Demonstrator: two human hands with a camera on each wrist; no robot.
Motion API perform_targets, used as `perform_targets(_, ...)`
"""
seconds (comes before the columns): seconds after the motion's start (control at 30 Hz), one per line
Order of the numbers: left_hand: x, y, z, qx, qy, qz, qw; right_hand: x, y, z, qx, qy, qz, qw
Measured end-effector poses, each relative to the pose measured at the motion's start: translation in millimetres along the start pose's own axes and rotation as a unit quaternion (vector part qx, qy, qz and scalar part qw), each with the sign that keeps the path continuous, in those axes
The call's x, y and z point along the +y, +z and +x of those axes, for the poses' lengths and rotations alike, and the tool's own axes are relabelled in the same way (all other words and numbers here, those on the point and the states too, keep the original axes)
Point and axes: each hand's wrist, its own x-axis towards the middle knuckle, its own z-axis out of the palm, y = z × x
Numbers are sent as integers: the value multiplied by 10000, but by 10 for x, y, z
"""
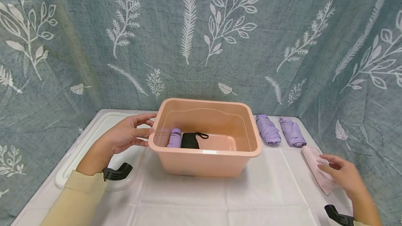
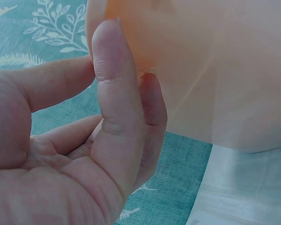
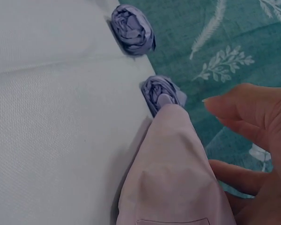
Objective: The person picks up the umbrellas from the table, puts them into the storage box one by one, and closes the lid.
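A peach plastic basin (image 1: 201, 163) stands upright on the white-covered table. My left hand (image 1: 130, 135) is at its left rim, fingers extended; in the left wrist view, fingertips (image 2: 110, 47) rest against the rim and outer wall. Inside lie a purple rolled cylinder (image 1: 175, 138) with a dark band and a black pouch-like item (image 1: 190, 140) with a cord loop. Over on the right, my right hand (image 1: 342, 172) is beside a pink folded fabric item (image 3: 168, 173). Its thumb stands off from the item, while the lower fingers touch or nearly touch the item's right edge.
Two crumpled purple rolled bundles (image 1: 268, 130) (image 1: 292, 132) lie right of the basin, near the back. A white lid-like panel (image 1: 125, 180) lies under my left forearm. Blue-green leaf-patterned curtain (image 1: 194, 44) hangs behind and at both sides of the table.
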Motion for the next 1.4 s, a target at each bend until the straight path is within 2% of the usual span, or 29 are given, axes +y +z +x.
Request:
perform_targets(0.2,-13,-2,-1,12,32,37,10000,59,-34,59,-310,49,-60,9995)
perform_targets(0.53,-25,4,-4,22,3,33,10000,101,-91,137,-1005,478,111,9937)
perform_targets(0.77,-28,7,2,28,32,58,10000,105,-114,152,-1223,547,620,9890)
perform_targets(1.0,5,13,-15,7,66,42,10000,107,-108,187,-1069,363,549,9921)
perform_targets(1.07,4,10,-16,-15,103,29,9999,108,-98,190,-1064,283,681,9916)
perform_targets(1.2,4,14,-11,-1,95,18,10000,78,-98,191,-1190,257,788,9894)
perform_targets(1.4,-6,13,4,25,30,26,10000,7,-84,219,-1240,349,430,9907)
